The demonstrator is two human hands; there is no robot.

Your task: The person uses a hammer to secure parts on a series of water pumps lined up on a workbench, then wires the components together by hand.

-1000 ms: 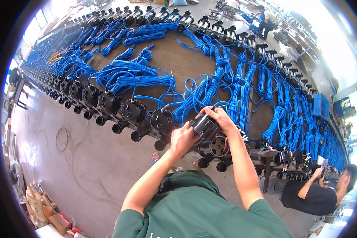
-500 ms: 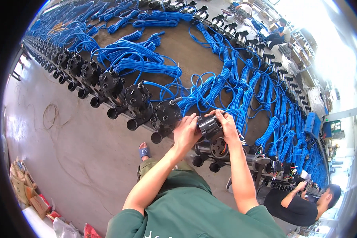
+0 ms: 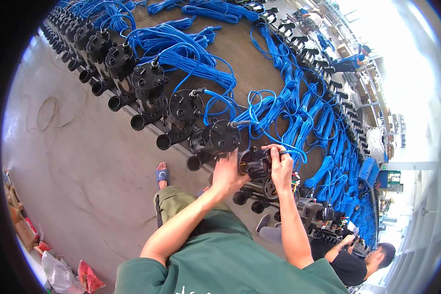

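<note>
A black pump cover (image 3: 257, 165), its hollow end turned toward the left, is held above the row of pumps in front of me. My right hand (image 3: 281, 171) pinches its right end, where a blue cable (image 3: 296, 153) leaves it. Close against the cover's lower left side, my left hand (image 3: 225, 175) has its thumb beneath and its fingers up beside the rim; the fingertips are partly hidden. Just left of that hand stands a black pump (image 3: 220, 137) with a cable in its top. Below the cover is an uncapped pump with a round holed plate (image 3: 270, 188) and loose coloured wires (image 3: 295, 180).
Black pumps (image 3: 149, 81) line the bench edge to the far left. Bundled blue cables (image 3: 196, 59) cover much of the brown bench top (image 3: 232, 44). At the lower right a co-worker (image 3: 348, 264) in black sits at the same bench. Bags (image 3: 59, 272) lie on the floor at left.
The view has shifted, so the pumps appear lower and farther right. The cover has turned, bringing its hollow end into sight on the left. Both hands stay close to it.
</note>
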